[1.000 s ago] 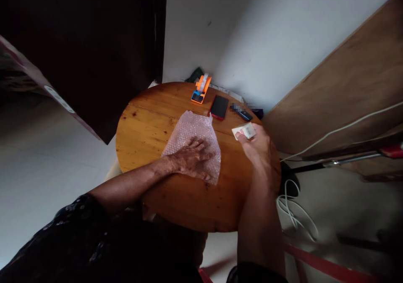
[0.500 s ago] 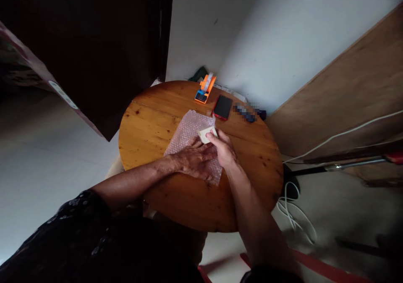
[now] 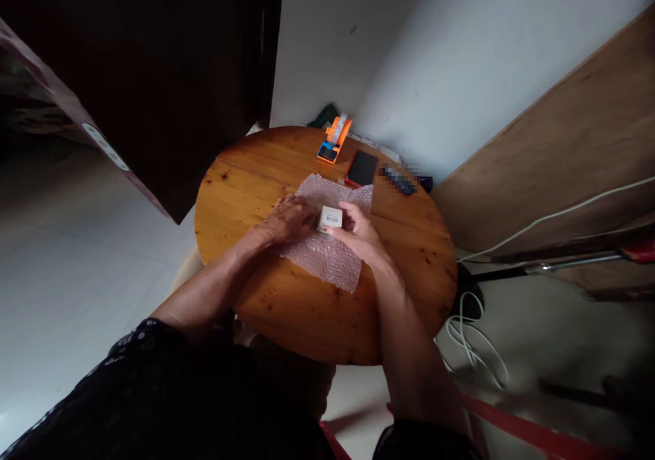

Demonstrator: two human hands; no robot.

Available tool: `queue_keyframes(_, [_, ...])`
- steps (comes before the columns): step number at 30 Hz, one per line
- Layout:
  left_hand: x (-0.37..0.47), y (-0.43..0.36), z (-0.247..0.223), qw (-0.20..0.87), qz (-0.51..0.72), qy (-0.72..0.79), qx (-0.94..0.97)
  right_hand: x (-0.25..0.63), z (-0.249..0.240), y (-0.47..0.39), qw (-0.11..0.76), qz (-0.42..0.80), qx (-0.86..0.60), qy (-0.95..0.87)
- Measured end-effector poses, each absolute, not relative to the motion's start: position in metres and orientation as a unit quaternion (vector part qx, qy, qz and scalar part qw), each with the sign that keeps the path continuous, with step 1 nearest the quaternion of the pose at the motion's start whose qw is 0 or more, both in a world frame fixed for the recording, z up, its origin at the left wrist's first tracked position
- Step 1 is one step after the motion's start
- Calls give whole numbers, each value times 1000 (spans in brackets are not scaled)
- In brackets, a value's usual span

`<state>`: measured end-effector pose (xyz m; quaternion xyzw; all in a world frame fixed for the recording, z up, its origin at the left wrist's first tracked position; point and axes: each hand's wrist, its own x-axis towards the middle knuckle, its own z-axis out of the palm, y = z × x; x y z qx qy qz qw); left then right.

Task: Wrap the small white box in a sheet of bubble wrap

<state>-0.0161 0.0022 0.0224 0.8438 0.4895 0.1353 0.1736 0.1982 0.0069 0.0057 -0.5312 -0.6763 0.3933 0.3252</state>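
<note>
A small white box [image 3: 331, 218] with a barcode label on its upper face rests on a sheet of bubble wrap [image 3: 332, 259]. My right hand [image 3: 362, 233] grips the box from the right, thumb along its near side and fingers behind it. At the box's left, my left hand [image 3: 293, 218] lies over the left edge of the bubble wrap. Its fingers are curled in towards the box and look closed on the wrap; their tips are partly hidden.
On the round wooden table [image 3: 245, 173], an orange and blue tape dispenser [image 3: 333, 139] stands near the wall. Beside it lie a dark-screened phone [image 3: 362, 168] with a red edge and a dark blurred object [image 3: 399, 179]. A white cable [image 3: 473, 344] lies coiled on the floor at right.
My left hand has gone from lying flat on the bubble wrap to curling at its left edge. My right hand has lowered the box onto the wrap and turned its barcode face up.
</note>
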Motion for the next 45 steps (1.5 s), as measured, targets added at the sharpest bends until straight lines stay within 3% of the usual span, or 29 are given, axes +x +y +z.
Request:
queue_keyframes(7, [-15,2,20,166,126,496,843,202,8,6,314,335,-537,-708])
queue_keyframes(16, [-15,1,22,150,113,503,844,198,25,-5,202,242,-554,-771])
queue_keyframes(45, [-13,-3,22,139,110,509,842,202,21,0,196,239,-518,-797])
